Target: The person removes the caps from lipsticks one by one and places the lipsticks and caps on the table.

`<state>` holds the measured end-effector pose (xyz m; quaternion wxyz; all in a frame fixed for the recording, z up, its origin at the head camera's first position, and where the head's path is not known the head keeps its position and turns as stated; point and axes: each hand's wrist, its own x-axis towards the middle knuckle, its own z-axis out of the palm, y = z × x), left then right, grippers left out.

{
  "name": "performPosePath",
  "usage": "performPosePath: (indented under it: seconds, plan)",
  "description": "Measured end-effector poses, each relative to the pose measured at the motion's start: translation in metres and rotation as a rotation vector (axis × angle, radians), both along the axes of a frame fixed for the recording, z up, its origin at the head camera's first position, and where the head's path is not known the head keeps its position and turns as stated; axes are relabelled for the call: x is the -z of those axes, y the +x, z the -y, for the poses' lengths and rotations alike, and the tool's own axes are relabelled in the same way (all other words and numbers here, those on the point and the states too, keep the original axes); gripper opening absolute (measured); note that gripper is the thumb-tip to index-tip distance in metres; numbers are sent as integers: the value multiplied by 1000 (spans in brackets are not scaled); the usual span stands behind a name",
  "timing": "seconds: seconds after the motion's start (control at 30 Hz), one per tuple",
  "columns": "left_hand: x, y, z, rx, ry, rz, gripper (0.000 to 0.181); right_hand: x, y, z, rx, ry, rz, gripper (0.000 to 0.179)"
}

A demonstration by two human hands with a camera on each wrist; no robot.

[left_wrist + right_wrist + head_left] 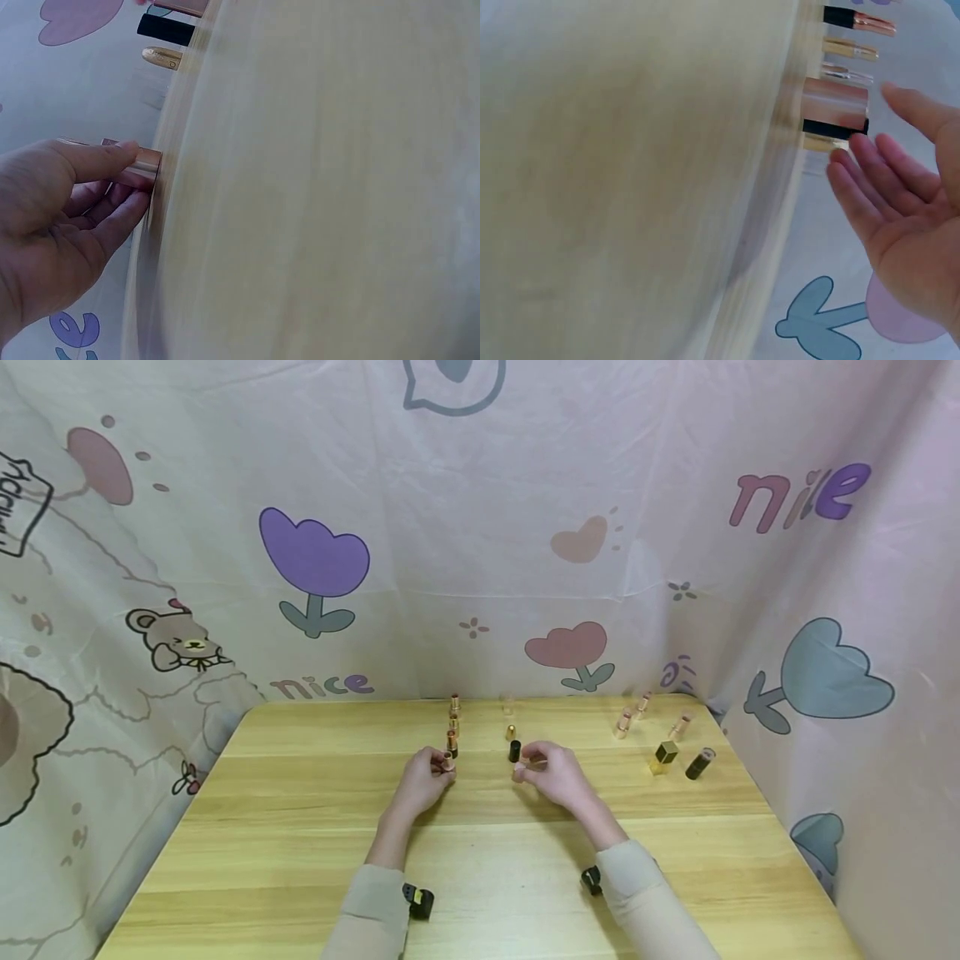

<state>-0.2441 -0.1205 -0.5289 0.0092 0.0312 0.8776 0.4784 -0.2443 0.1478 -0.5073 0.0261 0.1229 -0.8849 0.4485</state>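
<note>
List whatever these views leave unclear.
Left wrist: shiny rose-gold cylindrical tube, partly covered by the left hand.
Left wrist: lettering on the golden bullet-shaped cap, too small to read.
Left wrist: glossy pink cylindrical cap, cut by the top edge.
Right wrist: black cylindrical cap, partly hidden behind the pink one.

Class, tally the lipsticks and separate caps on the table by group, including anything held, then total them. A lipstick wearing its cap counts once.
Left-row lipsticks: 4
Separate caps, middle row: 4
Right-cluster lipsticks: 5
Total: 13
</note>
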Motion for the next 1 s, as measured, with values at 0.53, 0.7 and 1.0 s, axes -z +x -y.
performPosePath:
  seconds: [0.53, 0.7, 1.0]
  plan:
    - [-1, -1, -1, -3, -5, 13, 30, -24, 0, -17, 306, -481, -344, 43]
    - [-1, -1, -1, -5, -10, 12, 29, -14, -15, -35, 429, -553, -403, 46]
    - [-3, 0, -1, -10, -12, 20, 30, -9, -28, -60, 647, -500, -345, 61]
